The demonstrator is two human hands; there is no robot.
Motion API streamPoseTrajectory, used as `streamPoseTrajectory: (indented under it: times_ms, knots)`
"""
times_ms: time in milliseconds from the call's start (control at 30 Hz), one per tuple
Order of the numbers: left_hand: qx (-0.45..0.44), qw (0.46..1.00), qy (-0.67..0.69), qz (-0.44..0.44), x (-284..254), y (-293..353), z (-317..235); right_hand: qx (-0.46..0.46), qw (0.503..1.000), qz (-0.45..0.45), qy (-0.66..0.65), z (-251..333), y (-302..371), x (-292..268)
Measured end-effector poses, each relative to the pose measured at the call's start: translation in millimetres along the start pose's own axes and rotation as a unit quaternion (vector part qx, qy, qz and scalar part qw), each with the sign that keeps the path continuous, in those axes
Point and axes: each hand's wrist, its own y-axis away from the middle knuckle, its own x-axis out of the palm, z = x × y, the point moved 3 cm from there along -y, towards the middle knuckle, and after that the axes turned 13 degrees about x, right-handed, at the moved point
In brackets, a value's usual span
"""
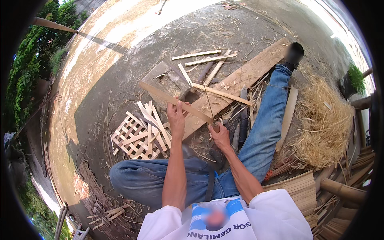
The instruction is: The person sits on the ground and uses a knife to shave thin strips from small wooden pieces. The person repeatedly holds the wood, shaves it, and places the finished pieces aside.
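Observation:
A flat, pale bamboo strip (162, 94) slants across in front of me, its far end up to the left. My left hand (176, 116) grips the strip near its middle, fingers closed round it. In my right hand (220, 137) is a knife (209, 105), its thin dark blade pointing away from me. The blade meets the near right end of the strip just above my right fingers. Most of the knife's handle is hidden in that hand.
A wooden plank (248, 72) runs diagonally past my outstretched leg, beside a stone block (154, 78). Split bamboo pieces (206, 60) lie beyond. A woven bamboo lattice (130, 136) sits left, shavings (322, 120) are heaped right, and bamboo poles (344, 191) lie lower right.

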Motion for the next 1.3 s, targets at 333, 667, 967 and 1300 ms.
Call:
streamPoseTrajectory:
  times_ms: [333,667,967,1300]
  knots:
    - [-0.063,0.995,-0.007,0.079,32.1,15.3,-71.6,-0.196,0.968,-0.008,0.158,75.7,-3.1,-88.0]
    - [-0.097,0.989,-0.033,0.110,56.4,64.7,-100.5,-0.213,0.943,-0.018,0.255,95.7,-20.7,-100.7]
    - [-0.158,0.978,-0.063,0.123,44.3,86.9,-95.3,-0.142,0.965,-0.044,0.214,98.6,-55.5,-127.4]
    - [-0.183,0.965,0.001,0.189,59.2,114.7,-93.8,-0.021,0.978,-0.037,0.206,20.5,-108.2,-126.6]
